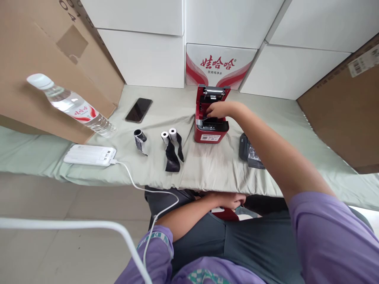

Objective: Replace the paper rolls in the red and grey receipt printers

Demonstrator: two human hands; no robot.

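A red receipt or label printer [211,136] stands on the cloth-covered table with its lid raised. My right hand [217,109] reaches into its opening, fingers curled downward; the fingertips are partly hidden, and I cannot make out what they grip. Down at my lap, under the table edge, my left hand [232,200] is closed with its fingers bent, above a red and white item [225,213] mostly out of sight. Left of the printer lie two small paper rolls [169,135] with black tails. A third roll [139,136], black with a loose end, is farther left.
A black device [243,146] sits under my right forearm. On the left are a phone [139,109], a water bottle [77,106] and a white power bank [90,155] whose cable [136,185] hangs across my left arm. White boxes [142,57] line the back; cardboard boxes flank both sides.
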